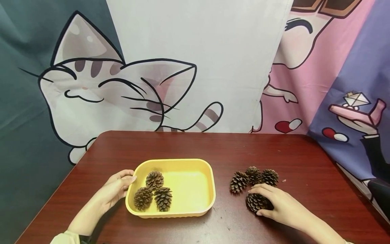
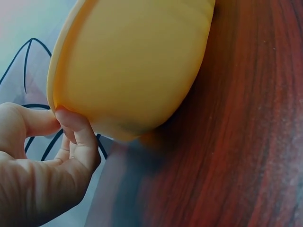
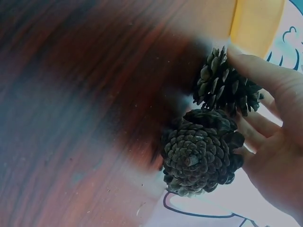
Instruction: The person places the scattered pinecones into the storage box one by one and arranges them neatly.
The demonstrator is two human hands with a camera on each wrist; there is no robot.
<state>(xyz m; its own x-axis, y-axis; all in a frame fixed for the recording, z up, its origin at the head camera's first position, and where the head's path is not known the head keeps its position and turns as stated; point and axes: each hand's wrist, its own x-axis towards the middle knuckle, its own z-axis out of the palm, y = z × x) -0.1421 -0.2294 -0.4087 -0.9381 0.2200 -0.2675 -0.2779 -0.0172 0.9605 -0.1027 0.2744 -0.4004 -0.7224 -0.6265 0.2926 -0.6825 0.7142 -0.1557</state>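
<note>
At the left end of a yellow plastic bin, my left hand pinches the rim between thumb and fingers, clearest in the left wrist view. Inside the bin, towards its left side, lie three brown pine cones. To the right of the bin my right hand holds a pine cone, its thumb on the near side and its fingers over the far side. In the right wrist view that pine cone sits under the thumb, beside another pine cone.
Three more pine cones lie close together just beyond the right hand. Everything stands on a reddish-brown wood-grain table. Behind its far edge hangs a cloth backdrop with cartoon figures.
</note>
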